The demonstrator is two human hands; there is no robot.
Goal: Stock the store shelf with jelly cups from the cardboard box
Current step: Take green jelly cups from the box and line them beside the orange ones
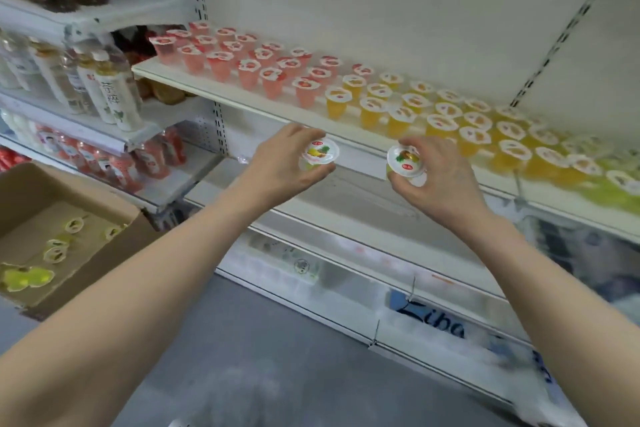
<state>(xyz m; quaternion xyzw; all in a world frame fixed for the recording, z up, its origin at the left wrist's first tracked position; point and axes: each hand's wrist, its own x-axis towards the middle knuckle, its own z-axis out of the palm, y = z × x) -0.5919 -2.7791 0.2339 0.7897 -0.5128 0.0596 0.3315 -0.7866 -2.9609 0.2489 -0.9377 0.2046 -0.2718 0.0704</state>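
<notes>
Lying in the cardboard box [45,189] are yellow jelly cups [55,250].

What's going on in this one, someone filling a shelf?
A person is stocking jelly cups. The left hand holds one jelly cup and the right hand holds a second cup, both raised in front of the shelf, not yet set down. The shelf already carries rows of red cups, orange cups and, far right, green cups. A few loose cups lie in the cardboard box at lower left.
</notes>
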